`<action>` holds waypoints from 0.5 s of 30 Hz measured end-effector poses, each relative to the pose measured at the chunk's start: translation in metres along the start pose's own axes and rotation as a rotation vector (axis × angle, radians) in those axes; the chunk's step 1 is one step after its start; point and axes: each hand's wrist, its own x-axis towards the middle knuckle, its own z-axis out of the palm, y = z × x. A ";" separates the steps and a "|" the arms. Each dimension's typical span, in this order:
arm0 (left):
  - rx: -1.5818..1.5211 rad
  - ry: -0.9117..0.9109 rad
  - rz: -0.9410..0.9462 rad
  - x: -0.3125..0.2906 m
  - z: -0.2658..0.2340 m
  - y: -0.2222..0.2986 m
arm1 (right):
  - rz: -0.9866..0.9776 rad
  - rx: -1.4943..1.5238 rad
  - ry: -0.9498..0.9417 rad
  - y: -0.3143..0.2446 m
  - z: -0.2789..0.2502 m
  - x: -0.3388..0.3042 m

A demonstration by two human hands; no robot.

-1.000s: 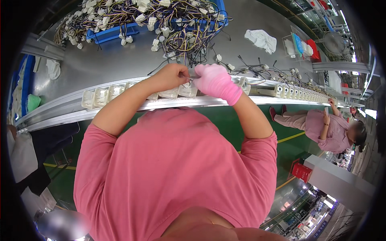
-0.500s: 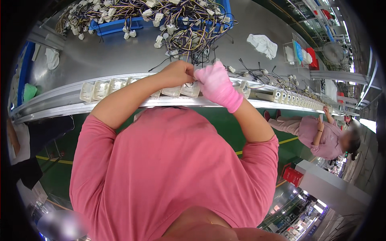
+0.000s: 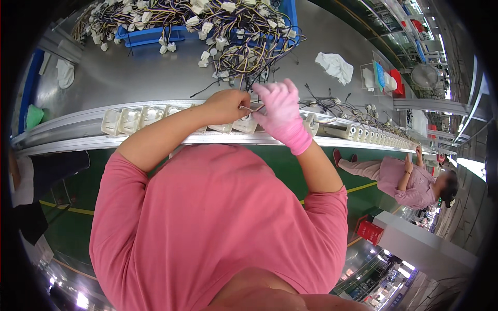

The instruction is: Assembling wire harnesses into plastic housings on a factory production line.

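Observation:
My bare left hand (image 3: 230,106) is pinched closed on a thin wire (image 3: 249,108) just above the metal rail. Right beside it, my right hand (image 3: 282,111), in a pink and white glove, has its fingers spread apart and seems to hold nothing. Below the fingertips, a translucent white plastic housing (image 3: 245,124) sits in the rail. More such housings (image 3: 129,120) stand in a row to the left, partly covered by my left forearm. Behind my hands lies a tangle of wire harnesses (image 3: 244,59) with white connectors.
A blue bin (image 3: 150,37) heaped with harnesses stands at the back of the metal table. White cloths (image 3: 334,67) lie at right and left. The rail (image 3: 207,139) runs along the front edge, with smaller housings (image 3: 371,136) and loose wires rightward. Another person (image 3: 404,176) stands farther right.
My right hand has opened its fingers and drawn slightly away from the left. My left hand stays near the same housing, the wire now showing at its fingertips.

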 end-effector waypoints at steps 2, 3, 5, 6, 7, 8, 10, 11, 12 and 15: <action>-0.002 0.009 -0.009 -0.002 -0.001 0.002 | 0.089 -0.002 0.228 -0.005 -0.003 -0.001; -0.003 0.013 -0.017 -0.004 -0.002 0.005 | 0.102 0.026 0.201 -0.007 -0.001 -0.004; 0.016 0.026 0.008 -0.004 0.000 0.004 | 0.077 0.029 0.175 -0.002 0.019 -0.014; 0.048 0.047 0.026 -0.006 0.002 0.003 | 0.075 0.057 0.107 -0.005 0.020 -0.013; 0.036 0.050 0.031 -0.006 0.002 0.001 | 0.074 0.051 0.117 -0.003 0.016 -0.011; 0.024 0.054 0.034 -0.007 0.002 -0.002 | 0.095 0.152 0.096 -0.001 0.009 -0.007; 0.029 0.035 0.089 -0.009 0.000 -0.003 | 0.155 0.304 0.100 0.009 0.004 -0.001; 0.088 0.131 0.166 -0.013 -0.003 -0.001 | 0.151 0.370 0.155 0.023 0.006 0.006; 0.146 0.216 0.247 -0.015 -0.007 0.004 | 0.156 0.437 0.210 0.040 0.012 0.012; 0.075 0.274 0.363 -0.019 -0.038 0.012 | 0.719 0.539 -0.043 0.056 0.002 0.060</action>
